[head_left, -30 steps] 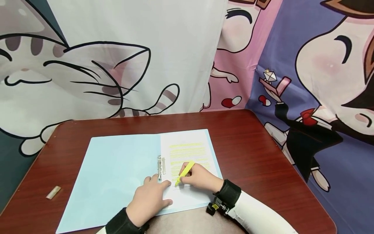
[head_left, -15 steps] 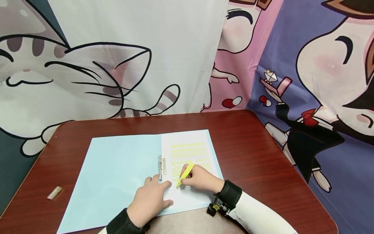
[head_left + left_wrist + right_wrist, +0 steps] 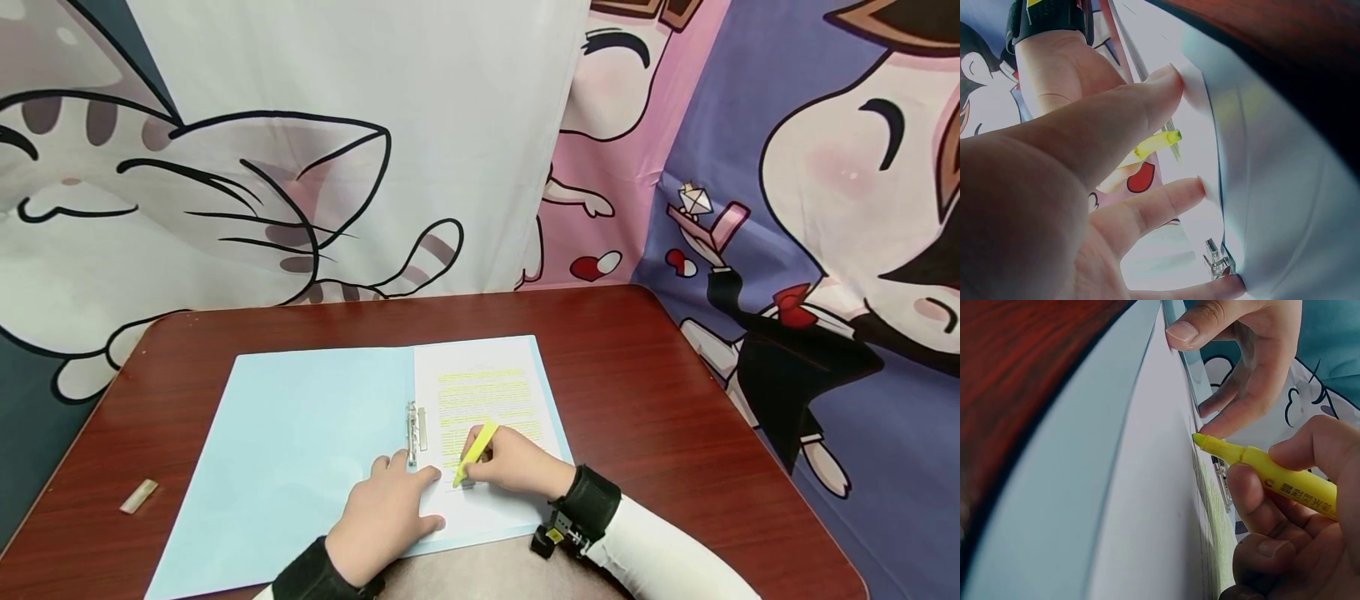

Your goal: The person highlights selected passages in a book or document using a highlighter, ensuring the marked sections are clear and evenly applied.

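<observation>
While the left hand (image 3: 382,521) lies flat with its fingers spread and straight on the lower edge of the white sheet (image 3: 487,392), the right hand (image 3: 517,462) pinches a yellow highlighter (image 3: 476,452) between thumb and curled fingers. The highlighter leans up and away from the person, and its tip touches the paper near the bottom of the printed text, just beside the left fingertips (image 3: 1182,330). Most of the lines above the tip are already streaked yellow. The sheet sits on the right half of an open pale blue folder (image 3: 300,450), clamped along the fold by a metal clip (image 3: 414,429), which lies just past the left index finger. The folder lies flat in the middle of a dark red wooden table (image 3: 652,392). A small tan eraser-like piece (image 3: 138,495) rests near the table's left edge, well apart from the folder. Behind the table hang cartoon-printed curtains (image 3: 300,150) with a cat drawn on them.
</observation>
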A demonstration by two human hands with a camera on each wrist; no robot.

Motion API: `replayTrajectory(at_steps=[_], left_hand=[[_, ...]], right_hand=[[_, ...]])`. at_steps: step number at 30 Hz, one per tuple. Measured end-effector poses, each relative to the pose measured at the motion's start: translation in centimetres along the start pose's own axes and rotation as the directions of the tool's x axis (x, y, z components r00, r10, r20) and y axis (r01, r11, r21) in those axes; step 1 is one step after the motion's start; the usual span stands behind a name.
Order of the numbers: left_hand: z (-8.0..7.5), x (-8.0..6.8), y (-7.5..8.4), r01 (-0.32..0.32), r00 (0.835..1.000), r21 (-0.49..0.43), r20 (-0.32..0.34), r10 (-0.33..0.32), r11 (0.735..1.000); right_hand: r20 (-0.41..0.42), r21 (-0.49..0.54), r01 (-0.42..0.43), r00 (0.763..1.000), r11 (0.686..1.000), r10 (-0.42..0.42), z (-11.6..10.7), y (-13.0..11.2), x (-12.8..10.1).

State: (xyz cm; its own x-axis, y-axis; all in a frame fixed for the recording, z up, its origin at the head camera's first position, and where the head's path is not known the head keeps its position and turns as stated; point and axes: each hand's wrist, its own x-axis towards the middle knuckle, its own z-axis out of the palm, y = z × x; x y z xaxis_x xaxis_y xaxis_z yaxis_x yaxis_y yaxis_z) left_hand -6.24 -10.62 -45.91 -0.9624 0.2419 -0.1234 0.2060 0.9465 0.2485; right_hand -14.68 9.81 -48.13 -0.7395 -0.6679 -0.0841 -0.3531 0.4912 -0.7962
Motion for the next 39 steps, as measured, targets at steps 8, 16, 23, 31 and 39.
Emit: replayTrajectory(at_steps=[8, 16, 23, 31, 39], left_hand=[[0.16, -0.1, -0.13, -0.006, 1.0, -0.003, -0.02, 0.006, 1.0], [0.13, -0.09, -0.19, -0.008, 1.0, -0.002, -0.024, 0.008, 1.0], [0.14, -0.06, -0.21, -0.004, 1.0, -0.016, -0.003, 0.004, 1.0], [0.23, 0.01, -0.25, 0.011, 1.0, -0.02, 0.016, -0.011, 1.0], [0.26, 0.08, -0.3, 0.02, 1.0, -0.021, 0.02, -0.019, 1.0]], right_hand=[[-0.001, -0.003, 0.009, 1.0, 1.0, -0.009, 0.08, -0.14, -0.22], [-0.011, -0.018, 0.018, 1.0, 1.0, -0.018, 0.04, -0.41, -0.27], [-0.007, -0.023, 0.016, 1.0, 1.0, -0.017, -0.06, -0.11, -0.41], [-0.006, -0.01, 0.014, 1.0, 1.0, -0.014, -0.13, 0.08, -0.65], [0.008, 0.011, -0.021, 1.0, 1.0, 0.021, -0.51, 0.14, -0.97]])
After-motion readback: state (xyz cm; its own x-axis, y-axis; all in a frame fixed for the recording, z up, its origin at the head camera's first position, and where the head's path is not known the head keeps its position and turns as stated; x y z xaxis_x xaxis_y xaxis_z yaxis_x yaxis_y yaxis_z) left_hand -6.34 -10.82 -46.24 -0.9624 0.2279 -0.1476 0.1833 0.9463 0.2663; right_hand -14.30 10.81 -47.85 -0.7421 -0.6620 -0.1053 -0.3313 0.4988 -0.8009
